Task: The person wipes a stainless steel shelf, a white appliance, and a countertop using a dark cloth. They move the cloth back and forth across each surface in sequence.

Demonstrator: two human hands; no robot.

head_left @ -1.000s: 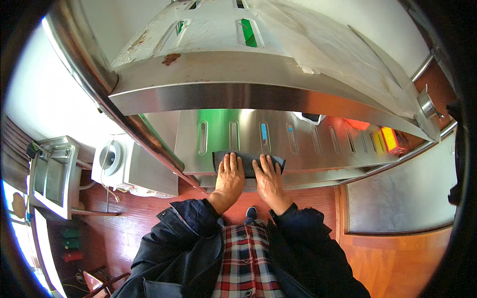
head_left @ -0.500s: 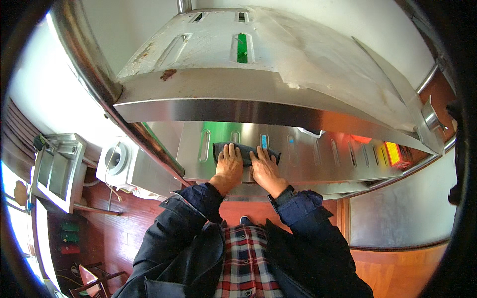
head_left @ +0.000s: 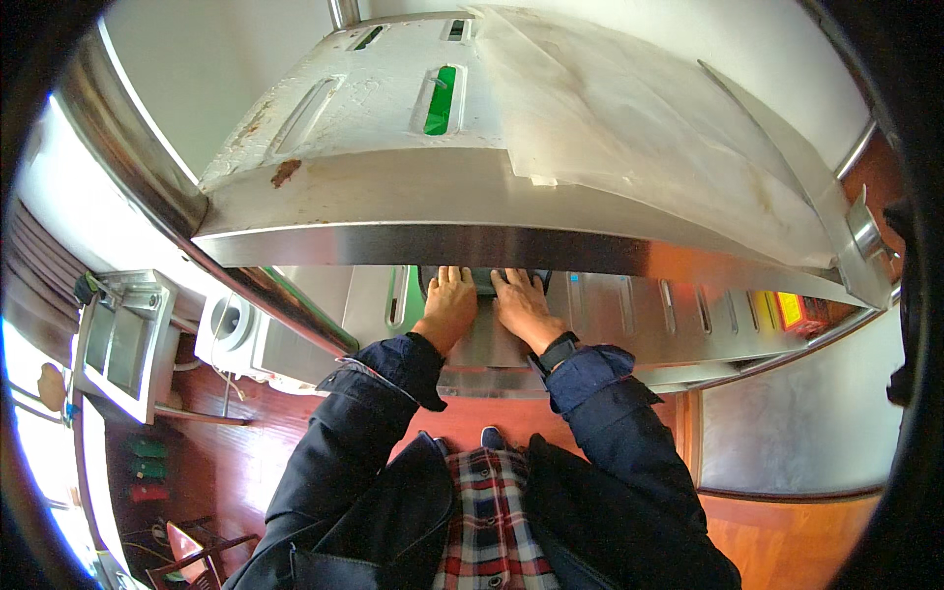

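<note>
A dark grey cloth lies on the slotted stainless-steel lower shelf, partly hidden under the upper shelf's front edge. Both hands press on it palm down. My left hand has its fingers stretched out on the cloth's left part, fingertips near that edge. My right hand rests likewise on the right part, fingers extended and slightly apart.
The upper shelf has a rust patch and a translucent sheet. A red-and-yellow box is at the lower shelf's right. Leftward are a metal post, white washing machine, steel sink and chair.
Both hands and the cloth have moved forward, away from me, so the cloth is now partly covered by the upper shelf. The shelves also appear shifted slightly downward in the view.
</note>
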